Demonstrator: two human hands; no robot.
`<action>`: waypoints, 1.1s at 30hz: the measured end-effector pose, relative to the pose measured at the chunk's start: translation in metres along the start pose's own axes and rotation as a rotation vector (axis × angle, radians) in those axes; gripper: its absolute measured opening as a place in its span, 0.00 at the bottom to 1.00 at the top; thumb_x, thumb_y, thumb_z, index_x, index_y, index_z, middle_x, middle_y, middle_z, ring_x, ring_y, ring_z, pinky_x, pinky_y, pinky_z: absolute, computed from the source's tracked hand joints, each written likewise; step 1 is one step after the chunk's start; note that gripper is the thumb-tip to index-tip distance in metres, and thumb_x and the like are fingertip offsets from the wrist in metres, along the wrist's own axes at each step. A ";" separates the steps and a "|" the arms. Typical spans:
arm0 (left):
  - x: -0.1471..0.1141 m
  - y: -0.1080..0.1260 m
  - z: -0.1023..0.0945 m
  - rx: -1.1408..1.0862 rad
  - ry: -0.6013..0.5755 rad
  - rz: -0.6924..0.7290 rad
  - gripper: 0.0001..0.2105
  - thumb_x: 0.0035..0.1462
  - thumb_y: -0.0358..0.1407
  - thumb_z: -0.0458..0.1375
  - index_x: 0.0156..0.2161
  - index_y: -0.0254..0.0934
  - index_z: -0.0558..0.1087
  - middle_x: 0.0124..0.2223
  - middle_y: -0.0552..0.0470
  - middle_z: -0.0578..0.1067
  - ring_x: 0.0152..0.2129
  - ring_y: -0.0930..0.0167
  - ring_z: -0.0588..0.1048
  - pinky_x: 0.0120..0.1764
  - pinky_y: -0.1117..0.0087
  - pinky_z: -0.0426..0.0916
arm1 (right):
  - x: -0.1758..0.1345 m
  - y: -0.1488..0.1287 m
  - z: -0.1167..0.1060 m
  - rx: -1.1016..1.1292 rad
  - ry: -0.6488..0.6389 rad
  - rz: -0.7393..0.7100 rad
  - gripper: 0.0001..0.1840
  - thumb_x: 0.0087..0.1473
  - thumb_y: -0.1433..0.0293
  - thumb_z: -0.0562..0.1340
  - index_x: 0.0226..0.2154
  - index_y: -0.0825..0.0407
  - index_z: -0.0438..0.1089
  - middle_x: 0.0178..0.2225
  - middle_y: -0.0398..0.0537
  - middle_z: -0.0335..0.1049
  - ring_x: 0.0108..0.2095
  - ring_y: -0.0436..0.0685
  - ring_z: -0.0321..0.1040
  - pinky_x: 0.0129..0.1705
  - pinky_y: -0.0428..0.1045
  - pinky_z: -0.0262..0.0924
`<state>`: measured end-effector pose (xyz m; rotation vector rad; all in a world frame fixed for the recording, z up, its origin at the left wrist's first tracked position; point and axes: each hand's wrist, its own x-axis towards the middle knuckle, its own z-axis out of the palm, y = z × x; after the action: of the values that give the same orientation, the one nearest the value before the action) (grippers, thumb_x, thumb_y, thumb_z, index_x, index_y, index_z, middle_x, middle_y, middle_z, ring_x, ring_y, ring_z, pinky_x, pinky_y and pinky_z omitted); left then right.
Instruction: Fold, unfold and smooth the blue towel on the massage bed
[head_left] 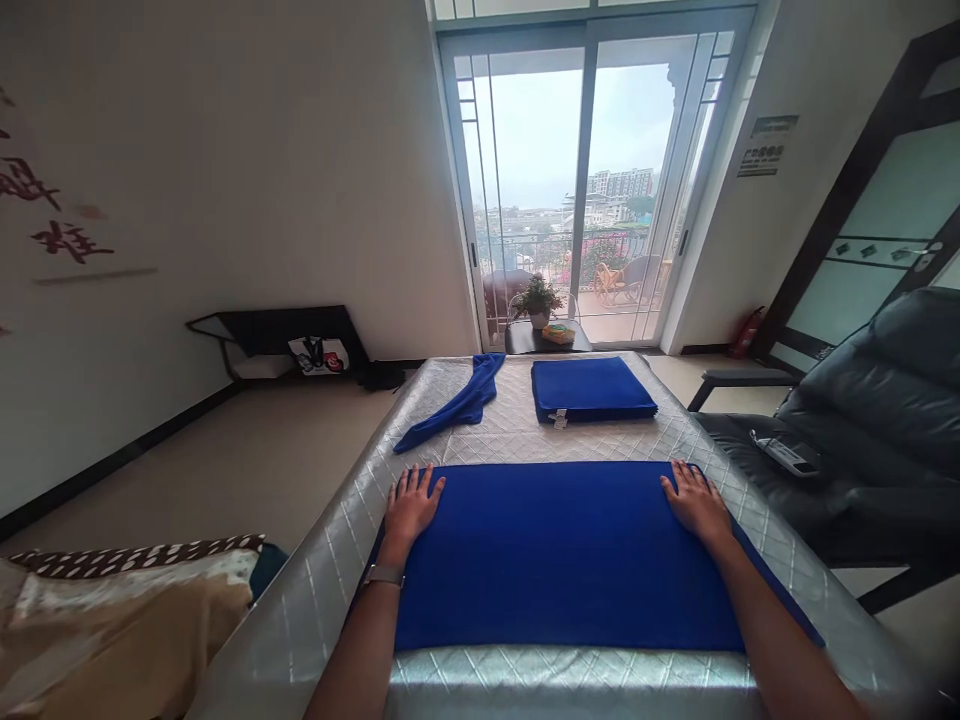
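A blue towel [555, 555] lies spread flat across the quilted, silvery mattress [577, 672] in front of me. My left hand [412, 505] rests flat on its far left corner, fingers spread. On the far right corner lies my right hand [697, 497], palm down with the fingers apart. Beyond the towel, to the right, sits a folded stack of blue towels [592, 388] with a white tag at its front edge. Another blue cloth [457, 405] lies crumpled and twisted at the far left of the mattress.
A black armchair [885, 440] with a white device [786, 455] on its seat stands at the right. Bedding [127, 630] is heaped at lower left. Past the mattress are a chair with a potted plant [538, 300] and a sliding glass door [589, 180].
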<state>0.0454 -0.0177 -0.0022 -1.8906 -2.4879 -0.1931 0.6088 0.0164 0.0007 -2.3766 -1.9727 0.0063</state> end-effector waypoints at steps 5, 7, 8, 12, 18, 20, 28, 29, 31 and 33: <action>-0.002 0.004 -0.003 0.009 0.000 0.010 0.33 0.68 0.56 0.36 0.72 0.42 0.52 0.74 0.44 0.52 0.70 0.57 0.50 0.68 0.48 0.46 | 0.004 0.004 0.004 -0.016 0.002 0.009 0.39 0.66 0.55 0.38 0.72 0.57 0.44 0.74 0.49 0.41 0.72 0.60 0.38 0.71 0.60 0.35; -0.003 0.004 -0.005 0.009 -0.006 0.008 0.33 0.68 0.56 0.37 0.72 0.43 0.52 0.74 0.44 0.52 0.70 0.57 0.50 0.68 0.48 0.46 | 0.006 0.006 0.006 -0.021 -0.001 0.003 0.39 0.66 0.55 0.38 0.72 0.57 0.44 0.74 0.50 0.41 0.72 0.61 0.38 0.71 0.60 0.35; -0.003 0.004 -0.005 0.006 -0.007 0.007 0.33 0.68 0.56 0.37 0.72 0.43 0.52 0.74 0.44 0.52 0.70 0.56 0.49 0.68 0.48 0.46 | 0.006 0.006 0.006 -0.022 -0.004 -0.001 0.39 0.66 0.55 0.37 0.72 0.57 0.44 0.74 0.50 0.41 0.72 0.61 0.37 0.71 0.60 0.35; -0.003 0.004 -0.006 -0.017 0.002 0.009 0.33 0.68 0.57 0.37 0.72 0.43 0.52 0.73 0.44 0.53 0.70 0.56 0.50 0.68 0.47 0.45 | 0.006 0.006 0.004 -0.029 -0.023 0.001 0.40 0.66 0.54 0.36 0.73 0.57 0.42 0.74 0.48 0.39 0.73 0.60 0.35 0.71 0.59 0.35; -0.005 0.006 -0.008 -0.033 -0.003 0.002 0.33 0.68 0.56 0.37 0.71 0.42 0.52 0.74 0.44 0.51 0.70 0.56 0.49 0.68 0.48 0.44 | 0.002 -0.005 -0.012 -0.129 -0.028 0.034 0.37 0.67 0.56 0.38 0.72 0.54 0.47 0.73 0.50 0.44 0.71 0.63 0.42 0.70 0.62 0.40; -0.005 0.006 -0.008 -0.023 0.007 0.002 0.33 0.68 0.56 0.37 0.71 0.42 0.53 0.74 0.44 0.52 0.70 0.56 0.49 0.68 0.48 0.45 | -0.001 -0.016 -0.022 -0.199 0.001 0.041 0.33 0.68 0.61 0.42 0.69 0.56 0.55 0.71 0.54 0.50 0.70 0.66 0.46 0.69 0.64 0.41; -0.002 0.006 -0.004 -0.005 0.020 0.008 0.33 0.68 0.56 0.38 0.71 0.42 0.53 0.73 0.42 0.53 0.70 0.56 0.51 0.68 0.47 0.46 | -0.041 -0.140 -0.046 -0.044 0.106 -0.419 0.31 0.67 0.66 0.44 0.66 0.59 0.61 0.67 0.57 0.58 0.69 0.62 0.51 0.70 0.58 0.41; -0.002 0.005 -0.003 -0.005 0.025 0.009 0.33 0.68 0.56 0.38 0.71 0.42 0.53 0.73 0.42 0.53 0.70 0.56 0.51 0.68 0.47 0.46 | -0.046 -0.157 -0.045 0.015 0.081 -0.472 0.31 0.68 0.64 0.44 0.67 0.57 0.60 0.68 0.56 0.57 0.69 0.61 0.50 0.70 0.57 0.41; -0.002 0.005 -0.002 -0.004 0.036 0.014 0.33 0.68 0.56 0.37 0.71 0.42 0.54 0.73 0.42 0.54 0.70 0.56 0.52 0.67 0.47 0.47 | -0.051 -0.184 -0.039 0.115 0.017 -0.540 0.32 0.68 0.60 0.43 0.69 0.55 0.57 0.70 0.52 0.53 0.70 0.59 0.46 0.71 0.56 0.39; -0.001 0.004 -0.001 -0.006 0.042 0.014 0.33 0.68 0.56 0.38 0.71 0.42 0.54 0.73 0.42 0.55 0.69 0.56 0.53 0.67 0.46 0.48 | -0.053 -0.199 -0.031 0.168 -0.044 -0.551 0.34 0.69 0.57 0.41 0.70 0.53 0.53 0.71 0.50 0.48 0.72 0.58 0.40 0.71 0.57 0.37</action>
<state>0.0497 -0.0178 -0.0012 -1.8856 -2.4492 -0.2370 0.4043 -0.0002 0.0385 -1.6846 -2.4627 0.1923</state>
